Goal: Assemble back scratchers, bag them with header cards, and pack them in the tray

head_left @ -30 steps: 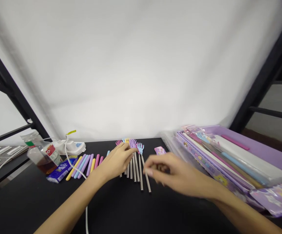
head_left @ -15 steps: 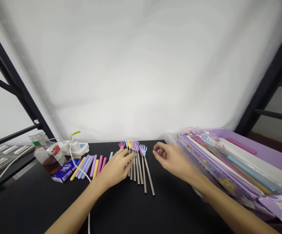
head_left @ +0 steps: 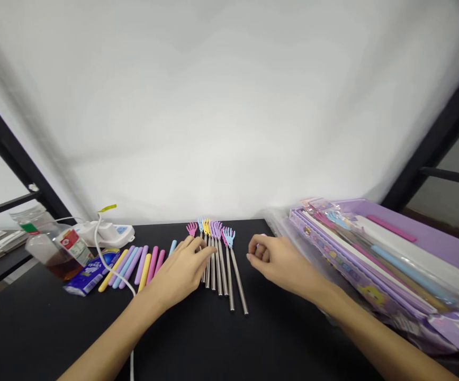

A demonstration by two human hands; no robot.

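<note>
Several back scratchers with steel rods and small hand-shaped heads lie side by side on the black table; the rightmost is a light blue back scratcher (head_left: 235,270). My left hand (head_left: 183,267) rests over the left end of this row, fingers spread and partly bent, covering much of the rod below a pink head (head_left: 191,228). To the right of the row, my right hand (head_left: 279,262) hovers with its fingers curled in. A trace of purple shows at its fingers, too small to name. Coloured handles (head_left: 141,264) in yellow, purple, blue and pink lie left of my left hand.
A purple box (head_left: 412,222) with bagged back scratchers stands on the right, beside clear plastic film (head_left: 280,225). At left are a jar of dark liquid (head_left: 54,248), a blue tissue pack (head_left: 90,275) and a white power strip (head_left: 124,234). A white cable (head_left: 114,272) crosses the table.
The view has shifted slightly, so the table items sit further left and higher. My left hand stays over the row's left end; my right hand has curled a little more beside it.
</note>
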